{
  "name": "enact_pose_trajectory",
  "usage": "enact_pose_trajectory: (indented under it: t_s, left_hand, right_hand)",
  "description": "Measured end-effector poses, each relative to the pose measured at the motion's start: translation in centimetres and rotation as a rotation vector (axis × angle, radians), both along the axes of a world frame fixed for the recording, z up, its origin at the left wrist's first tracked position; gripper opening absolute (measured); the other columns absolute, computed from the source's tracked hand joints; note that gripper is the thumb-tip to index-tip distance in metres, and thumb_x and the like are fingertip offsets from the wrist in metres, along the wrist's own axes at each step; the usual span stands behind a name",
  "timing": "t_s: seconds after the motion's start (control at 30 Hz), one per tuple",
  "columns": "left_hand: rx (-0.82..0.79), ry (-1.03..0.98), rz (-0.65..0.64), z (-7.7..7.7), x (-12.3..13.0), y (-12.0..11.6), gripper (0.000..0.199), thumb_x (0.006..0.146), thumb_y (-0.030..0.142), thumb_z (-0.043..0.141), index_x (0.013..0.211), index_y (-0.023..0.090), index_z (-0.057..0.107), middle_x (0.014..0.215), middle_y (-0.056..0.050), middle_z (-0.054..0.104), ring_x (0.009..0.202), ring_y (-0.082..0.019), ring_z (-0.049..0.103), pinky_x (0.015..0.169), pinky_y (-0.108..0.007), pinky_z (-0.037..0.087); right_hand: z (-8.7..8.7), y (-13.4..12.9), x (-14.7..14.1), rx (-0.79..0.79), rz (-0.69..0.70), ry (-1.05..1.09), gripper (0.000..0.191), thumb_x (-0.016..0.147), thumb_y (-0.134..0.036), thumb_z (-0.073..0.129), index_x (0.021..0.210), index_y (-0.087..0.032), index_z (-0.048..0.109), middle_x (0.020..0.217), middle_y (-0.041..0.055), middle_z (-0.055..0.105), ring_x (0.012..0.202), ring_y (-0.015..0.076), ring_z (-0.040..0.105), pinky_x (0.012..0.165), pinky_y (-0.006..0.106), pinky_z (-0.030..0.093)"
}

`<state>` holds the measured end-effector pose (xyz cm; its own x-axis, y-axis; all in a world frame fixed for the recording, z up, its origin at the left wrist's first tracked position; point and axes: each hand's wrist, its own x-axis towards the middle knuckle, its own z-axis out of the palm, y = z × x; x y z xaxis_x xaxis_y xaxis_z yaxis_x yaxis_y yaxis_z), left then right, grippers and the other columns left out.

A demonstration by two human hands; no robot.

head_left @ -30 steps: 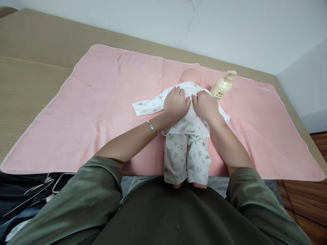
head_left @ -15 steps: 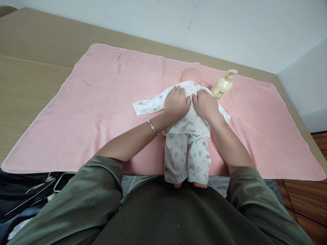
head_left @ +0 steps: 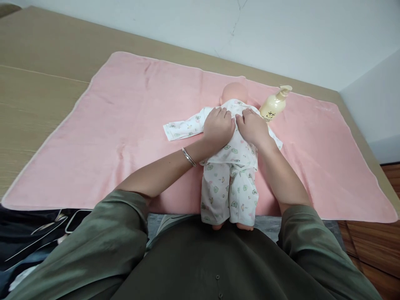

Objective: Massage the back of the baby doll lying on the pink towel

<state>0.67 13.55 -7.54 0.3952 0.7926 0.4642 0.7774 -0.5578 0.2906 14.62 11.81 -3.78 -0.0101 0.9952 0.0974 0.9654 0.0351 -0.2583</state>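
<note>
In the head view, the fingers of the left hand (head_left: 219, 129) and the right hand (head_left: 253, 127) are curling more than half a second ago, the left hand sitting slightly further right. Both hands are resting on the upper body of one doll (head_left: 239, 155); whether the fingers are gripping its clothing, I cannot tell. The doll is lying on one pink blanket (head_left: 140, 112) covering one bench (head_left: 40, 46), its head pointing towards the wall (head_left: 296, 41), its two feet towards the person, its long axis running lengthwise between them. One pump bottle (head_left: 272, 107) is standing near the right hand.
</note>
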Motion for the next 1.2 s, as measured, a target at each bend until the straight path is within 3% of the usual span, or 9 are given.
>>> enact_pose_trajectory:
  t_s: [0.1, 0.27, 0.5, 0.77, 1.07, 1.2]
  left_hand:
    - [-0.008, 0.005, -0.017, 0.3, 0.0, -0.2, 0.042, 0.099, 0.022, 0.029, 0.107, 0.008, 0.067, 0.116, -0.019, 0.070, 0.117, -0.032, 0.063, 0.109, -0.047, 0.046]
    - [-0.136, -0.023, 0.031, 0.4, -0.1, 0.6, 0.043, 0.097, 0.027, 0.039, 0.125, 0.003, 0.060, 0.136, -0.021, 0.061, 0.133, -0.033, 0.053, 0.117, -0.049, 0.040]
    - [-0.124, -0.062, 0.011, -0.5, -0.2, 2.1, 0.043, 0.093, 0.029, 0.045, 0.126, 0.006, 0.060, 0.133, -0.019, 0.063, 0.133, -0.032, 0.053, 0.119, -0.049, 0.038]
    - [-0.137, -0.057, -0.001, -0.3, -0.2, 1.6, 0.049, 0.094, 0.030, 0.040, 0.131, 0.000, 0.056, 0.139, -0.023, 0.058, 0.138, -0.035, 0.048, 0.122, -0.050, 0.034]
    - [-0.153, -0.041, 0.017, 0.1, 0.0, 1.0, 0.055, 0.097, 0.033, 0.037, 0.133, -0.005, 0.052, 0.142, -0.028, 0.054, 0.138, -0.037, 0.047, 0.121, -0.051, 0.034]
    - [-0.136, -0.040, 0.011, -0.1, -0.1, 1.2, 0.054, 0.096, 0.033, 0.036, 0.133, -0.003, 0.053, 0.141, -0.027, 0.055, 0.137, -0.037, 0.048, 0.120, -0.052, 0.035]
  right_hand:
    - [-0.3, 0.1, -0.1, 0.002, 0.002, -0.013, 0.053, 0.103, -0.036, 0.026, 0.125, -0.001, 0.059, 0.139, 0.0246, 0.057, 0.137, 0.0353, 0.046, 0.113, 0.049, 0.039]
    - [-0.2, -0.6, -1.0, -0.003, -0.046, -0.067, 0.055, 0.103, -0.033, 0.026, 0.133, 0.004, 0.053, 0.145, 0.0270, 0.050, 0.142, 0.0347, 0.042, 0.117, 0.047, 0.034]
    - [2.0, -2.7, -1.9, -0.102, -0.083, -0.120, 0.046, 0.102, -0.036, 0.032, 0.119, -0.004, 0.061, 0.116, 0.0238, 0.067, 0.116, 0.0346, 0.062, 0.093, 0.046, 0.052]
    - [1.1, -1.7, -0.9, -0.099, -0.011, -0.095, 0.055, 0.104, -0.040, 0.026, 0.128, -0.001, 0.056, 0.141, 0.0255, 0.054, 0.137, 0.0356, 0.046, 0.112, 0.050, 0.040]
    - [0.3, -0.3, 0.1, -0.100, 0.012, -0.016, 0.060, 0.103, -0.042, 0.028, 0.137, 0.004, 0.048, 0.153, 0.0271, 0.040, 0.148, 0.0360, 0.032, 0.122, 0.050, 0.028]
    - [0.0, 0.0, 0.3, -0.106, 0.011, 0.013, 0.062, 0.102, -0.043, 0.029, 0.139, 0.003, 0.047, 0.153, 0.0257, 0.041, 0.148, 0.0359, 0.032, 0.122, 0.050, 0.028]
